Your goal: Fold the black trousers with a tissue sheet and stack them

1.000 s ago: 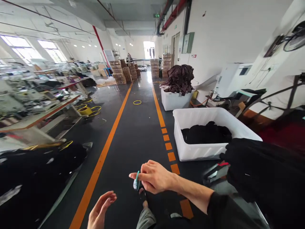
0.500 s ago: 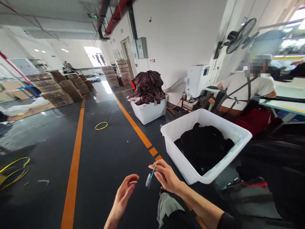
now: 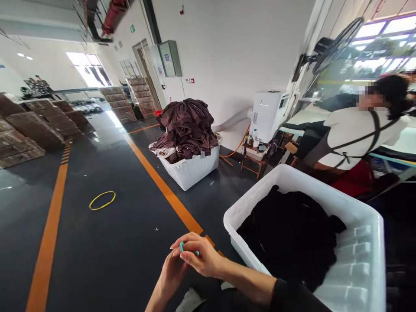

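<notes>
My right hand [image 3: 205,256] is closed on a small turquoise, curved, ring-like thing [image 3: 182,247]. Its exact kind does not show; part of it lies behind my fingers. Close against it is my left hand [image 3: 172,271], with its fingers largely covered by the right one, so I cannot tell whether it grips anything. Both hands are in front of me at the lower middle, over the dark floor. To their right stands a large white tub [image 3: 352,255] with black fabric [image 3: 292,234] heaped inside.
A second white tub [image 3: 196,171] farther ahead is piled high with dark brown fabric [image 3: 186,125]. A small wooden stool [image 3: 251,158] bears bottles. A yellow hoop [image 3: 102,200] lies on the floor. At the right a person [image 3: 360,134] in a white top sits by worktables.
My hands, apart before, have come together, the turquoise thing still in the right one. The view has turned right and moved nearer the tubs.
</notes>
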`<state>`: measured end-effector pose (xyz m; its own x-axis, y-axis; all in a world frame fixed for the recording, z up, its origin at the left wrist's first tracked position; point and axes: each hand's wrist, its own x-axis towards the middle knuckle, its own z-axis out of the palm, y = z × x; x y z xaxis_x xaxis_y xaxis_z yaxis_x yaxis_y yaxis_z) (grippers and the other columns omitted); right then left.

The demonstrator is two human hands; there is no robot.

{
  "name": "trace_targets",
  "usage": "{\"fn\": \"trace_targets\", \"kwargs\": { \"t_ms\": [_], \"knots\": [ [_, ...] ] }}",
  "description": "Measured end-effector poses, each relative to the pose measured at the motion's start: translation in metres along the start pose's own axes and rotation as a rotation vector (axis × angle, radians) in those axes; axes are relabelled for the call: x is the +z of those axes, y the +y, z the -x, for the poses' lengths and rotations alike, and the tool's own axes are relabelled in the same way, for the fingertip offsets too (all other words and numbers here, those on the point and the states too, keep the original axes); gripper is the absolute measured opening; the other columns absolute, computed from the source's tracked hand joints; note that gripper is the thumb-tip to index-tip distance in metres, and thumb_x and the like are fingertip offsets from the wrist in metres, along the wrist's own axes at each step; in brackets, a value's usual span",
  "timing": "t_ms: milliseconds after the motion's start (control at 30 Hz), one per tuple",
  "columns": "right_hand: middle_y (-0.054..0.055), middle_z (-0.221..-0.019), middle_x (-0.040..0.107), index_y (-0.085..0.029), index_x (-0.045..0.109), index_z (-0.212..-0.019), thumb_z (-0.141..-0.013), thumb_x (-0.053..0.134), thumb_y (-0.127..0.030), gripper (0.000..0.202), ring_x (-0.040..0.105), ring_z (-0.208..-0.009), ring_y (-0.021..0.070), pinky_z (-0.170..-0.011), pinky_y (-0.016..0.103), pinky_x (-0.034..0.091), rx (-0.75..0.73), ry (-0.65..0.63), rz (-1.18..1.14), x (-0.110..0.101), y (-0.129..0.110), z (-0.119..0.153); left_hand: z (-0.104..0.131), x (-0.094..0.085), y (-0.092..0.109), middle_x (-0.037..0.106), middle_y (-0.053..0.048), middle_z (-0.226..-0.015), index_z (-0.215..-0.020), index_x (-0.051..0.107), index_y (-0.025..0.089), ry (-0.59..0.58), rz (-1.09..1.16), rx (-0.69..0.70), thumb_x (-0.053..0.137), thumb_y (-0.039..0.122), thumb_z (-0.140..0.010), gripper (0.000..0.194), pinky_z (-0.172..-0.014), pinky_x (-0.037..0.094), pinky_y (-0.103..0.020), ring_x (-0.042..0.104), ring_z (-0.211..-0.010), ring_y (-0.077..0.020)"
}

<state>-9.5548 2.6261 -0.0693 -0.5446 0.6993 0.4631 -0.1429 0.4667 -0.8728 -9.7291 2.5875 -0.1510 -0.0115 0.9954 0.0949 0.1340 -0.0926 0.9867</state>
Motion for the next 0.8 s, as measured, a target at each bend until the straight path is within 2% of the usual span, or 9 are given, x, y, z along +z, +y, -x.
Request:
{"fn": "trace_targets", "kwargs": {
  "t_ms": [100,200,267,333,433,533,633,733,800],
  "knots": [
    [0.011,-0.119,0.076,-0.019,0.077,-0.096,-0.102,0.052,-0.054,0.044,0.067,-0.116,0.0202,-0.105,0.037,0.049,0.038,0.021,-0.070,-0.035,0.051,-0.063,-0.095,-0.016,-0.007,0.080,-0.012,-0.094,-0.096,0.079,0.016,-0.125,-0.044,-0.008,0.077,0.062,-0.077,0.050,-0.080,0.064,-0.036,0.076,-0.087,-0.0286],
    [0.010,-0.114,0.076,-0.019,0.078,-0.087,-0.093,0.063,-0.061,0.045,0.070,-0.106,0.0210,-0.098,0.035,0.052,0.154,0.161,-0.204,-0.077,0.106,-0.126,-0.199,-0.027,-0.009,0.077,-0.009,-0.084,-0.089,0.076,0.016,-0.307,-0.185,0.025,0.072,0.057,-0.084,0.042,-0.075,0.060,-0.031,0.072,-0.078,-0.0235],
    [0.011,-0.104,0.077,-0.018,0.078,-0.084,-0.091,0.066,-0.063,0.047,0.070,-0.096,0.0212,-0.090,0.034,0.054,0.200,0.345,-0.258,-0.109,0.140,-0.167,-0.273,-0.030,-0.007,0.073,-0.007,-0.079,-0.085,0.074,0.016,-0.447,-0.248,0.045,0.069,0.054,-0.088,0.039,-0.072,0.057,-0.029,0.067,-0.075,-0.0204],
    [0.010,-0.090,0.075,-0.017,0.077,-0.082,-0.092,0.063,-0.062,0.048,0.069,-0.086,0.0203,-0.084,0.033,0.053,0.217,0.625,-0.278,-0.144,0.171,-0.206,-0.348,-0.030,-0.001,0.070,-0.005,-0.078,-0.085,0.072,0.016,-0.567,-0.244,0.066,0.066,0.053,-0.091,0.038,-0.071,0.054,-0.027,0.064,-0.074,-0.0180],
    [0.006,-0.077,0.071,-0.017,0.075,-0.083,-0.091,0.065,-0.057,0.042,0.064,-0.074,0.0181,-0.075,0.032,0.052,0.210,1.045,-0.291,-0.198,0.205,-0.246,-0.455,-0.015,0.005,0.064,-0.002,-0.072,-0.082,0.068,0.017,-0.733,-0.185,0.123,0.064,0.053,-0.092,0.038,-0.065,0.048,-0.024,0.058,-0.067,-0.0139],
    [0.005,-0.074,0.069,-0.018,0.075,-0.085,-0.086,0.070,-0.057,0.040,0.062,-0.069,0.0169,-0.071,0.031,0.051,0.247,1.280,-0.247,-0.246,0.234,-0.256,-0.549,0.014,0.005,0.056,0.001,-0.064,-0.076,0.064,0.017,-0.873,-0.153,0.143,0.063,0.056,-0.092,0.043,-0.058,0.040,-0.022,0.049,-0.059,-0.0106],
    [0.003,-0.072,0.067,-0.018,0.076,-0.083,-0.081,0.074,-0.059,0.042,0.060,-0.068,0.0161,-0.069,0.030,0.051,0.345,1.504,-0.198,-0.285,0.268,-0.246,-0.626,0.049,-0.003,0.049,0.003,-0.056,-0.073,0.061,0.017,-0.959,-0.149,0.086,0.057,0.062,-0.094,0.050,-0.053,0.034,-0.023,0.043,-0.053,-0.0096],
    [0.003,-0.071,0.066,-0.018,0.076,-0.080,-0.073,0.079,-0.062,0.045,0.059,-0.067,0.0153,-0.065,0.028,0.051,0.425,1.676,-0.212,-0.329,0.312,-0.236,-0.696,0.084,-0.013,0.050,0.002,-0.055,-0.071,0.060,0.018,-0.954,-0.189,0.059,0.049,0.066,-0.096,0.055,-0.053,0.035,-0.024,0.045,-0.052,-0.0106],
    [0.002,-0.069,0.065,-0.018,0.076,-0.077,-0.067,0.082,-0.064,0.047,0.059,-0.065,0.0146,-0.064,0.027,0.050,0.461,1.724,-0.247,-0.369,0.346,-0.237,-0.741,0.108,-0.018,0.053,0.001,-0.056,-0.069,0.059,0.019,-0.912,-0.237,0.091,0.047,0.066,-0.096,0.055,-0.053,0.037,-0.024,0.048,-0.052,-0.0116]
  ]
}}
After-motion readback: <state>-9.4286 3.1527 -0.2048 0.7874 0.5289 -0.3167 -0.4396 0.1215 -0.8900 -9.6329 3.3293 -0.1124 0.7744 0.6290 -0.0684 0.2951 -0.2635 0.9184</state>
